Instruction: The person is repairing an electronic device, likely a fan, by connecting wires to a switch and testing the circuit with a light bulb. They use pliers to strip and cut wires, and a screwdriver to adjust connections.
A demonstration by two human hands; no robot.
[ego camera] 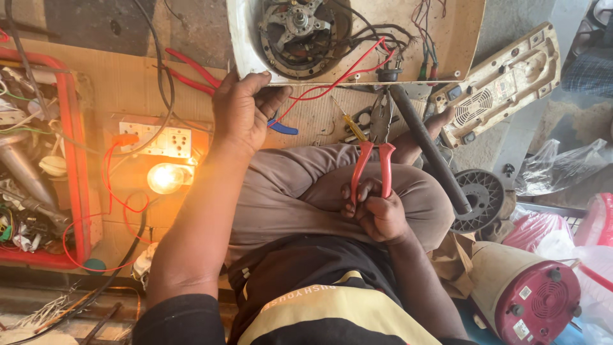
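Low in the frame, right of centre, your right hand [377,214] rests on your bent knee with its fingers curled tight around the red handles of a pair of pliers [373,167]; the handles rise from your fist toward the middle of the picture, slightly spread, and the metal head beyond them lies against the clutter on the floor. Just left of that head sits a yellow-handled screwdriver [348,121].

Your left hand [242,115] reaches up the centre-left of the frame, its fingertips pressed on the lower edge of the cream appliance housing [460,32], thumb and fingers closed over that rim near a red wire [332,80] that loops out of it. Inside the housing, at top centre, the motor [297,25] shows with black and red leads around it.

Left of your forearm a bulb [165,177] glows beside a white socket board [156,139]. At the far left stands a red tray [76,160] packed with parts and wires. At lower right lies a maroon motor base [539,303], and at upper right a beige vented panel [495,86].
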